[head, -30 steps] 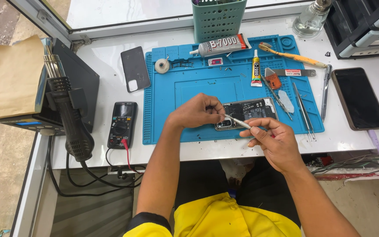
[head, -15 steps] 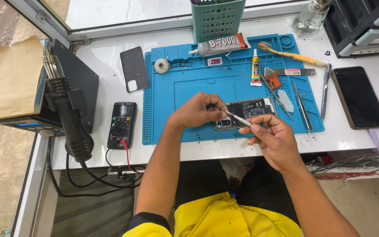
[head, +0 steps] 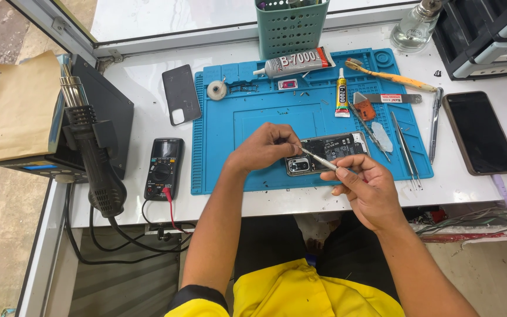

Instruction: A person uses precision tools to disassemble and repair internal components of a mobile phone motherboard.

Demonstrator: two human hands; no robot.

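The opened phone (head: 327, 151) lies on the blue mat (head: 265, 117) near its front edge, its left end hidden under the left hand (head: 265, 147), whose curled fingers press on it. The right hand (head: 366, 189) pinches a thin metal tool (head: 318, 158); its tip meets the phone beside the left thumb, though the exact contact is too small to tell. The phone's inner parts are hard to make out.

Landmark work mat (head: 247, 117) | on it, near front edge: opened phone (head: 330, 151) | on its rear edge: glue tube (head: 294, 63) | left of it: multimeter (head: 163, 168), phone cover (head: 181, 94) | right of it: second phone (head: 480, 132) | behind it: basket (head: 291, 29), bottle (head: 412, 29)
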